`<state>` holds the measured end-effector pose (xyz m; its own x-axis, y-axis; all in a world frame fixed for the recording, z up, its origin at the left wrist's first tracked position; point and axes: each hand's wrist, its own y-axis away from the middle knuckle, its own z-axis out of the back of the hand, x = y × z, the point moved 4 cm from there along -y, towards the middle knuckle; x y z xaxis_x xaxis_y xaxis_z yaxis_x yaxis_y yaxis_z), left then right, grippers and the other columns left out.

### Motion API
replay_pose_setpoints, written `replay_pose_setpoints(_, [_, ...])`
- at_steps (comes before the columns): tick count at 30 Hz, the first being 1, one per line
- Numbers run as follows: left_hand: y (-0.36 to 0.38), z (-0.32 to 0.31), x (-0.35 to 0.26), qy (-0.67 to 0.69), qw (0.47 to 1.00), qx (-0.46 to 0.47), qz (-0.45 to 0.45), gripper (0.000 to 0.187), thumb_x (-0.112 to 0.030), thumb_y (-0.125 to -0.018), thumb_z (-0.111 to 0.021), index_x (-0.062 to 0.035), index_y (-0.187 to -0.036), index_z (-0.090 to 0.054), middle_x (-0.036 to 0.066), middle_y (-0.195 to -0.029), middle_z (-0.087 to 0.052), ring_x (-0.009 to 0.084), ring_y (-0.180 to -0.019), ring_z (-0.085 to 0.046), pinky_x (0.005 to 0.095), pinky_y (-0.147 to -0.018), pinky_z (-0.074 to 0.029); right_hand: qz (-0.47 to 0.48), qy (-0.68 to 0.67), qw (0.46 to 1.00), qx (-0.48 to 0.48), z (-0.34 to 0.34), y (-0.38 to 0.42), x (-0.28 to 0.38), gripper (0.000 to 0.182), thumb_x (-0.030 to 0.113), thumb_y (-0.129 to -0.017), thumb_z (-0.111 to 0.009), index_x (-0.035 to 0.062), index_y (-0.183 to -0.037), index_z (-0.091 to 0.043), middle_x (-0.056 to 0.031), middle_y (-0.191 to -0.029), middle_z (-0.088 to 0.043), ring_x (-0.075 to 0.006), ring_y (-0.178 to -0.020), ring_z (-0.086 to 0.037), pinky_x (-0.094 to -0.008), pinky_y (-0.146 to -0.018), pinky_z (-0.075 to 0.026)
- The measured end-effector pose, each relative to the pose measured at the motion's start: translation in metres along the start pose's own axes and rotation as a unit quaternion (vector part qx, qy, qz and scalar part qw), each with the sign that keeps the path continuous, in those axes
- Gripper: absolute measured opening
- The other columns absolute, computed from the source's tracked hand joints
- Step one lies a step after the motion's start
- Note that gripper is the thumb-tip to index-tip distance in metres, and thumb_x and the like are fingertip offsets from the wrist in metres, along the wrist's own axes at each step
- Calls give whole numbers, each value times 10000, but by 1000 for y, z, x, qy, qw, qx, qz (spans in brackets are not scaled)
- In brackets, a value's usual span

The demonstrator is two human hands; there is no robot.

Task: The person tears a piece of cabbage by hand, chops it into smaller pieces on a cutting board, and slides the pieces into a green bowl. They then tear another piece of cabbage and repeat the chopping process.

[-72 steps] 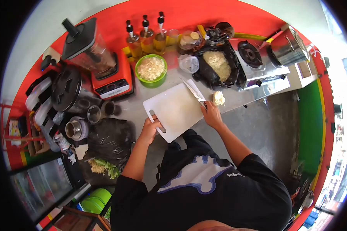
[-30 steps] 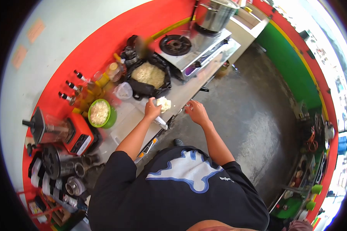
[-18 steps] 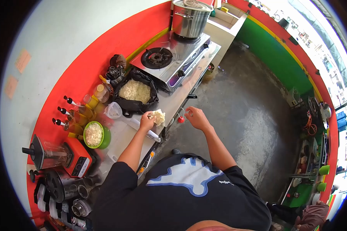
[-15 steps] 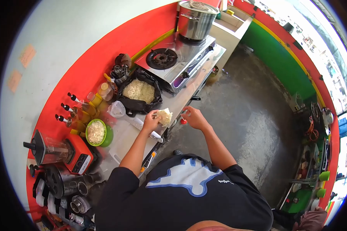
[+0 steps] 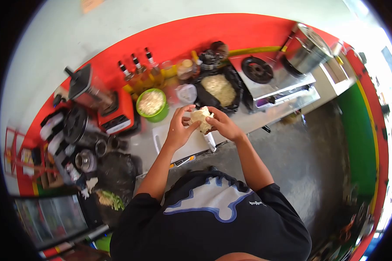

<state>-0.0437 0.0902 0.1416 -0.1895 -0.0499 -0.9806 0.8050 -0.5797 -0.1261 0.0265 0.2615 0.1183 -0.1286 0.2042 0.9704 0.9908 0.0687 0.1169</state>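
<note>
Hands cup a pale, crumbly lump [image 5: 200, 116] between them, left hand [image 5: 178, 132] and right hand [image 5: 227, 126] gripping opposite sides, fingers curled around it. It is held above the surface [image 5: 140, 145], near a white cutting board [image 5: 178, 145] and a white-handled knife [image 5: 210, 142].

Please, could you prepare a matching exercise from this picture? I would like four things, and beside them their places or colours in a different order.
1. White lump
2. Bowl
3. Pot
4. Blender

A. on the stove
B. red and black
C. between left hand and right hand
D. green

Right pairs: 1-C, 2-D, 3-A, 4-B
</note>
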Motion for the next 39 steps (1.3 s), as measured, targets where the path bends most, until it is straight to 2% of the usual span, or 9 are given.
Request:
replay_pose_setpoints(1, [5,13,-6,-6,1000,-22,3,500,-78,-842,-795,-81,-1300,-594,97,-1178,-600,192,-1032,-639,325,-822,-546,-4,15,1000,11,-9,-6,8,556,252,-1023,-606,9,-1469,-379,-120,-1187,-632,-188,-987,-664,-354,-791,-604])
replay_pose_setpoints(3, [12,33,-25,-187,975,-31,-119,439,-63,-799,-811,-84,-1207,-653,85,-1112,-623,219,-1030,-631,349,-839,-530,-6,23,998,56,-23,-22,5,549,232,-1018,-607,-1,-1462,-385,-124,-1181,-633,-189,-980,-665,-352,-784,-605])
replay_pose_setpoints(17, [82,80,-33,-251,941,-208,-88,356,-14,-804,-774,-63,-1150,-712,105,-1007,-667,255,-879,-665,353,-759,-548,-43,48,981,180,-88,-53,8,573,158,-986,-615,-54,-1463,-377,-140,-1153,-624,-192,-1009,-650,-359,-746,-639])
replay_pose_setpoints(22, [94,80,-35,-320,895,-261,-168,315,-22,-801,-779,-54,-1110,-726,96,-994,-665,242,-853,-669,353,-729,-557,-63,54,978,194,-98,-52,14,575,254,-1017,-581,-20,-1475,-367,-130,-1234,-600,-195,-1038,-654,-376,-776,-639])
replay_pose_setpoints(26, [98,78,-40,-328,892,-242,-196,273,21,-794,-778,-32,-1057,-723,89,-985,-654,224,-801,-675,315,-697,-552,-103,19,980,170,-97,-52,17,576,304,-1027,-570,-58,-1439,-395,-162,-1190,-612,-215,-1035,-656,-364,-728,-644])
replay_pose_setpoints(28, [96,78,-40,-237,941,-213,-115,197,35,-818,-749,0,-1003,-691,87,-994,-634,236,-815,-674,311,-690,-554,-101,59,974,193,-95,-53,17,595,352,-1027,-561,-71,-1421,-419,-163,-1199,-613,-213,-1020,-665,-358,-712,-643])
replay_pose_setpoints(32, [94,74,-48,-198,956,-196,-92,130,12,-850,-714,-1,-968,-659,76,-995,-617,262,-871,-647,364,-729,-539,-99,90,965,227,-93,-49,27,592,346,-1019,-575,-90,-1397,-446,-160,-1189,-617,-206,-999,-672,-352,-693,-642])
replay_pose_setpoints(34, [92,71,-60,-367,882,-213,-207,125,13,-859,-699,-10,-974,-654,74,-981,-639,277,-884,-631,368,-762,-527,-93,38,983,151,-87,-48,27,579,349,-1018,-568,-80,-1393,-462,-154,-1183,-619,-193,-974,-670,-346,-668,-639])
replay_pose_setpoints(39, [87,66,-69,-292,911,-168,-237,123,15,-860,-692,-24,-973,-662,82,-941,-666,286,-901,-603,374,-811,-498,-102,-5,977,188,-77,-54,28,506,339,-1024,-544,-62,-1332,-523,-129,-1144,-621,-172,-938,-662,-337,-632,-634])
